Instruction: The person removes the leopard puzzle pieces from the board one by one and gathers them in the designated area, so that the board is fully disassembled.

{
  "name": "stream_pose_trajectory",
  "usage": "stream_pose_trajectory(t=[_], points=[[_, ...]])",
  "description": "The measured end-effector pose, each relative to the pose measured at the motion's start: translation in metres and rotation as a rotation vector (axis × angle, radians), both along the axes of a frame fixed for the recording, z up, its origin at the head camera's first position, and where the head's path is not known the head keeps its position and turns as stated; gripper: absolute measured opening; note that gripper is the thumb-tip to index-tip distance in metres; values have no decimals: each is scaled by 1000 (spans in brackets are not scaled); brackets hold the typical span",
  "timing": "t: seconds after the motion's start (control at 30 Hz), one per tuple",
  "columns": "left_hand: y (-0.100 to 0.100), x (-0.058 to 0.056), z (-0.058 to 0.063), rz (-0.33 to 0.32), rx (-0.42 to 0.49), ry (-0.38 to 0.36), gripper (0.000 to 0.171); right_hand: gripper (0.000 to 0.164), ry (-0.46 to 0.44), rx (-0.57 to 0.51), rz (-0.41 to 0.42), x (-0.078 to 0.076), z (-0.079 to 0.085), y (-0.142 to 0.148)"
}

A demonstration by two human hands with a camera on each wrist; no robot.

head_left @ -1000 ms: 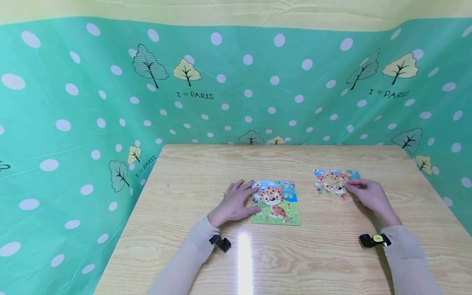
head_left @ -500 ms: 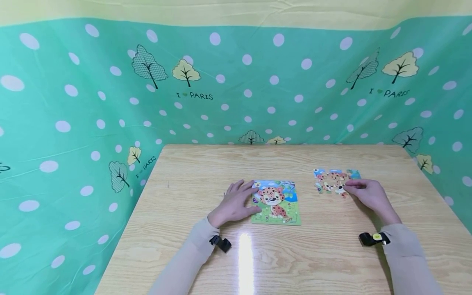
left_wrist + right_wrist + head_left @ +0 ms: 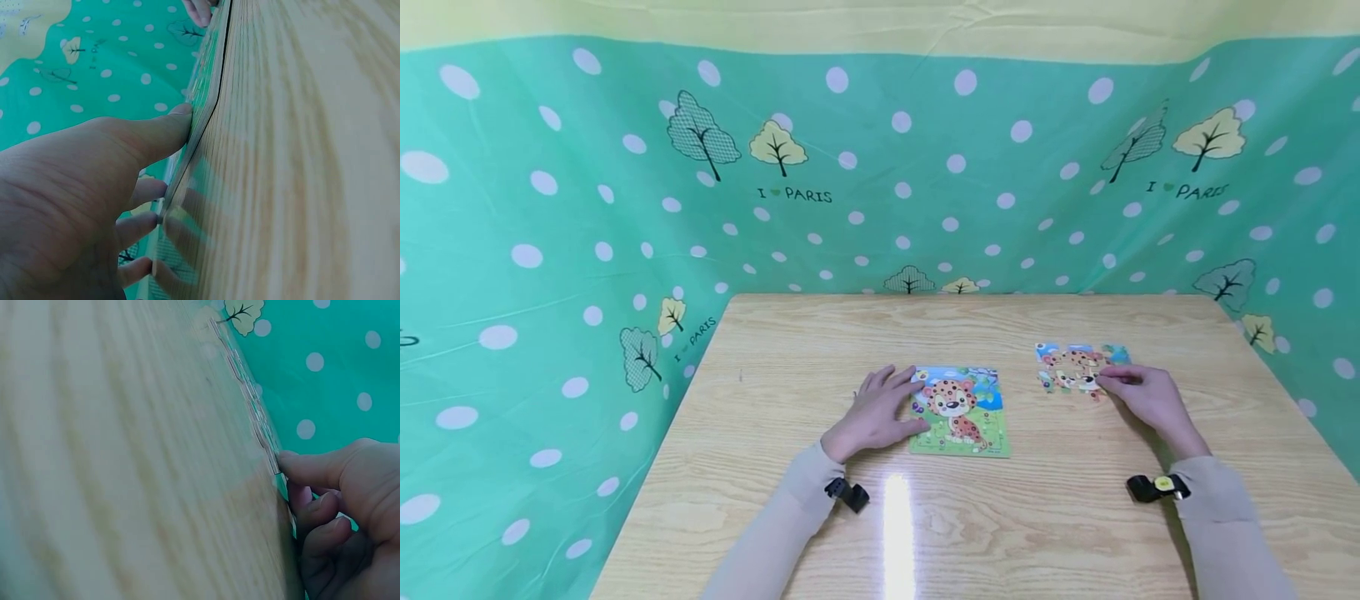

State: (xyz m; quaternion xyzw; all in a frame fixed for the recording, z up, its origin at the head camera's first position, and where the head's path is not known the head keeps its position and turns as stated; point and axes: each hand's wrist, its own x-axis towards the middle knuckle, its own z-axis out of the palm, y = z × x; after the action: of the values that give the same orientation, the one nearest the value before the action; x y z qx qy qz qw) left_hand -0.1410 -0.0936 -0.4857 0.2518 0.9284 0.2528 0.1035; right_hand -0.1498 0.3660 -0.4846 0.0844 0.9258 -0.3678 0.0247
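On the left, a square picture board [image 3: 961, 417] with a cartoon leopard lies flat on the table. My left hand [image 3: 880, 414] rests at its left side, fingers spread and the thumb over the near left part; in the left wrist view, the thumb [image 3: 164, 134] lies along the board's edge. To the right is a partly joined jigsaw puzzle [image 3: 1071, 360] with a similar leopard face. My right hand [image 3: 1150, 400] is at its right lower edge, thumb and fingertips pinching a puzzle piece [image 3: 280, 485]. In the head view, the fingers hide most of that piece.
The wooden table [image 3: 1000, 517] reaches back to a green dotted curtain [image 3: 880, 167], which hangs along the far and left sides. A bright light reflection lies near the table's front middle. Each wrist wears a small black camera [image 3: 847, 493].
The puzzle pieces at my right fingertips sit slightly closer to the leopard's face than before. My left hand and the picture board stay in place.
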Motion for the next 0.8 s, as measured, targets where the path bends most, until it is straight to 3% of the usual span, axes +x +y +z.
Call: stream_pose_trajectory(t=[0.2, 0.53, 0.8], points=[[0, 1, 0, -1, -2, -4, 77, 57, 1, -32, -5, 4, -1, -2], [0, 1, 0, -4, 5, -3, 77, 61, 10, -76, 1, 7, 13, -15], [0, 1, 1, -3, 7, 2, 77, 50, 98, -70, 55, 6, 15, -31]])
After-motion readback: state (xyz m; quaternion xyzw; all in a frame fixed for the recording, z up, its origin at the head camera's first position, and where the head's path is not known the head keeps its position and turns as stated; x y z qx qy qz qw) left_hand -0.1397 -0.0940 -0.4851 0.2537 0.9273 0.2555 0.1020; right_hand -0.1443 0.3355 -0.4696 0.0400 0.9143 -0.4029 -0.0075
